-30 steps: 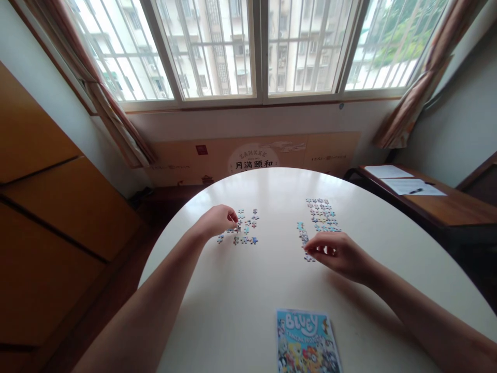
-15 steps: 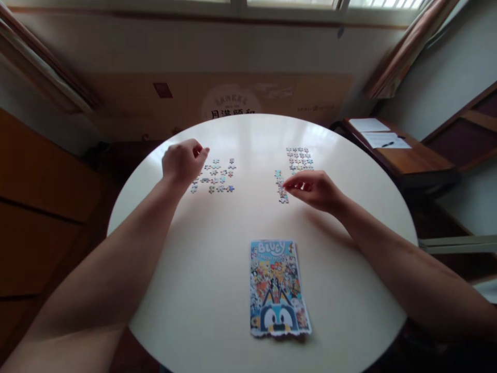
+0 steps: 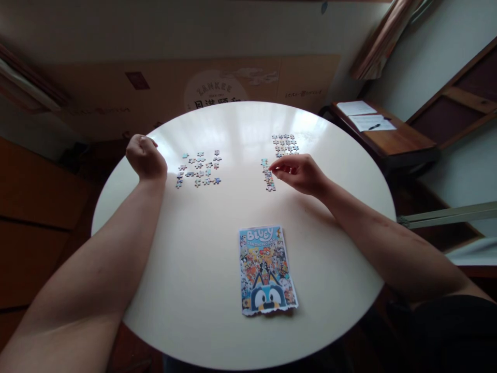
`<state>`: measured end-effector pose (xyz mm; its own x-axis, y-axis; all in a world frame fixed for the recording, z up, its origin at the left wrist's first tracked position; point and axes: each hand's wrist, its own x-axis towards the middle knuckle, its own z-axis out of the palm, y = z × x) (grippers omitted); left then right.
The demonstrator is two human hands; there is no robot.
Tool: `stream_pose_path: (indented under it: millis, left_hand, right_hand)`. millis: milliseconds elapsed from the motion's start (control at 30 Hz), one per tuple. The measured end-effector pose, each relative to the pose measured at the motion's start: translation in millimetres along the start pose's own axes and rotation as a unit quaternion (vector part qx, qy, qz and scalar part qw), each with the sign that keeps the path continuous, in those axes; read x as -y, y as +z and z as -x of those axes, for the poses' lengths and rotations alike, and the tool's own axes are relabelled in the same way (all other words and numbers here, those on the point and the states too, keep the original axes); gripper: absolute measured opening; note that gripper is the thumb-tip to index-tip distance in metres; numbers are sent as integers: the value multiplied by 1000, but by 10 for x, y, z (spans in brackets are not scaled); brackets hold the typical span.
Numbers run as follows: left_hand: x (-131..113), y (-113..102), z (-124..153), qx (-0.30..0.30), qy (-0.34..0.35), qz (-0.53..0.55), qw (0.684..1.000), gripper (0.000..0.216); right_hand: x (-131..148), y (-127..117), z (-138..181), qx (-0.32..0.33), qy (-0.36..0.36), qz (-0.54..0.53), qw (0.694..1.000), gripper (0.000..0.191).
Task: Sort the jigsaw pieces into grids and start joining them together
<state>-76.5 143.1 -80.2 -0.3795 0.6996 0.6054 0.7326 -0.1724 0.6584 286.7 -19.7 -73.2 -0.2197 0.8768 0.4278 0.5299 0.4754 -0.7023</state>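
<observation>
My left hand (image 3: 144, 156) is curled into a fist at the left side of the round white table, beside a group of loose jigsaw pieces (image 3: 199, 174). Its inner side is hidden, so anything held there does not show. On the right, my right hand (image 3: 301, 173) pinches at a jigsaw piece in a narrow strip of joined jigsaw pieces (image 3: 270, 184). The fingertips cover part of that strip. Behind this hand, more jigsaw pieces (image 3: 284, 142) lie in neat rows, the nearest partly hidden by it.
A torn-edged colourful Bluey picture sheet (image 3: 266, 269) lies on the near part of the white table (image 3: 186, 290). Beyond the table's right edge stands a brown wooden desk (image 3: 407, 142) with papers (image 3: 370, 123) and a pen (image 3: 375, 126). A printed cardboard panel (image 3: 163, 98) is behind.
My left hand has moved left, away from the loose pieces, and its wrist has turned. The right hand stays at the joined strip. The whole view has shifted a little.
</observation>
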Motion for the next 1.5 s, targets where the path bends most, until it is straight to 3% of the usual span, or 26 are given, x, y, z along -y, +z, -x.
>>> stream_pose_path:
  millis: [133, 267, 433, 733, 1000, 1233, 1500]
  left_hand:
    - [28, 16, -23, -2, -38, -1, 999, 26]
    - [-32, -96, 4, 45, -63, -23, 997, 26]
    - [-14, -171, 29, 44, -41, -11, 998, 22]
    - [-17, -251, 55, 78, -33, 18, 996, 15]
    - [46, -278, -14, 79, -116, 60, 988, 16]
    - [-13, -339, -55, 86, -93, 60, 990, 17]
    - [-116, -461, -96, 205, 5, -72, 976, 19]
  right_hand:
    - [-5, 8, -4, -50, 17, 9, 999, 16]
    - [7, 28, -11, -114, 32, -11, 993, 19]
    - [-2, 73, -12, -164, 29, -20, 986, 20]
    - [-24, 63, 1, -198, -27, 66, 978, 19]
    - [-46, 73, 11, -195, -39, 70, 978, 17]
    - [-36, 72, 15, -199, -31, 61, 978, 17]
    - [-31, 67, 17, -215, -21, 45, 975, 15]
